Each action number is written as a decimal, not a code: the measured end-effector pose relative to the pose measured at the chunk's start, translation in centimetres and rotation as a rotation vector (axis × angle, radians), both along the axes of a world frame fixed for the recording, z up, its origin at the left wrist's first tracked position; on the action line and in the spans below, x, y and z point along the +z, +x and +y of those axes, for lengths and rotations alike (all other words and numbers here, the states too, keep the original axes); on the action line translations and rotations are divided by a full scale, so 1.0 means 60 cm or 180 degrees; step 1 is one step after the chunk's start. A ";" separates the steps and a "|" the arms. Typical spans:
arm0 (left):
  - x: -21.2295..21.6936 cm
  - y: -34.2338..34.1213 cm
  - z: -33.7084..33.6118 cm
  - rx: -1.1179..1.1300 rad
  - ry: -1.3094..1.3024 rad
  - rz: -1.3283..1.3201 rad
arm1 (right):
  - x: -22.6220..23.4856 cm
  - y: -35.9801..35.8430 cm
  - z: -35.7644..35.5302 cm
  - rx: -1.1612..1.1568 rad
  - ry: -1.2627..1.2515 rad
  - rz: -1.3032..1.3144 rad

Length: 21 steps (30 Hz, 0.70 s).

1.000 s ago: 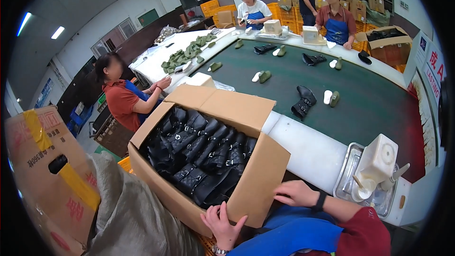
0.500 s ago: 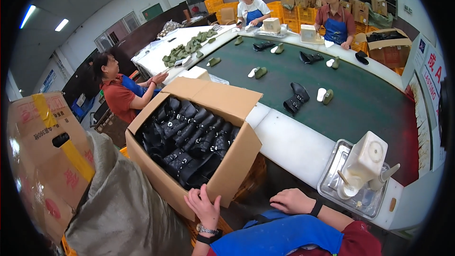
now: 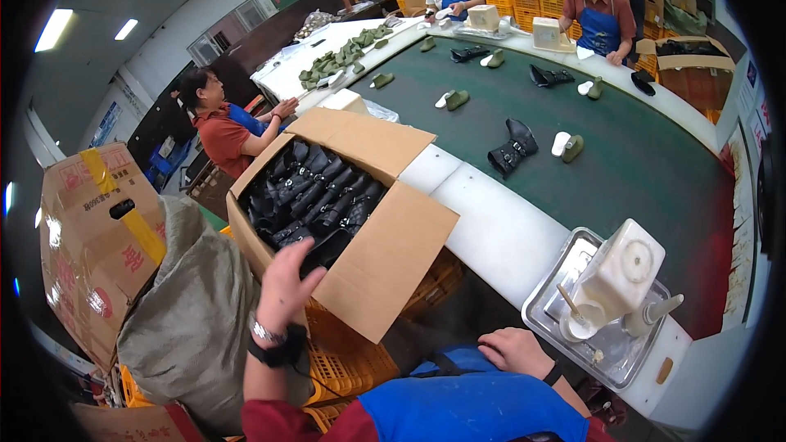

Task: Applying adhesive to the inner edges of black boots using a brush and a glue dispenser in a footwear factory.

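An open cardboard box [image 3: 385, 254] packed with black buckled boots [image 3: 307, 188] stands left of centre. My left hand [image 3: 285, 282] is raised at the box's near edge, fingers spread and pointing toward the boots; it grips nothing that I can see. Low at the front, my right hand [image 3: 516, 352] rests by my blue apron [image 3: 475, 401], its fingers loosely stretched and holding nothing. On the green conveyor belt [image 3: 491, 205], a black boot [image 3: 513, 147] lies beside a white and an olive-green shoe-shaped piece [image 3: 572, 147].
A metal tray [image 3: 540, 295] carries a white plastic container [image 3: 622, 266] and a cup with a brush. A grey sack [image 3: 188, 311] and a taped carton [image 3: 98, 245] stand at left. Orange crates [image 3: 352, 368] sit below the box. Several co-workers surround the belt.
My left hand has risen from the box's near wall to above its near edge. The box's right flap now sticks outward. The view has shifted; a standing person at the back moved right.
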<state>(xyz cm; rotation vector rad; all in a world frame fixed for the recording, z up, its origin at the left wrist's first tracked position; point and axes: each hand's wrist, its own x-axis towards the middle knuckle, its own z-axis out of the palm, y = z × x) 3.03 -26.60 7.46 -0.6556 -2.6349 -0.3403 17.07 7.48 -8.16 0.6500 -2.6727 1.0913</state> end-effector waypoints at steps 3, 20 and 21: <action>0.024 -0.114 -0.020 0.0486 -0.0048 -0.0594 | 0.001 0.013 0.009 -0.0152 -0.0002 -0.0030; -0.132 -0.601 -0.166 0.1473 -0.0775 -0.2593 | 0.031 0.037 -0.039 -0.1742 0.0281 -0.0406; -0.136 -0.608 -0.161 0.1498 -0.0743 -0.2614 | 0.032 0.031 -0.042 -0.1755 0.0324 -0.0438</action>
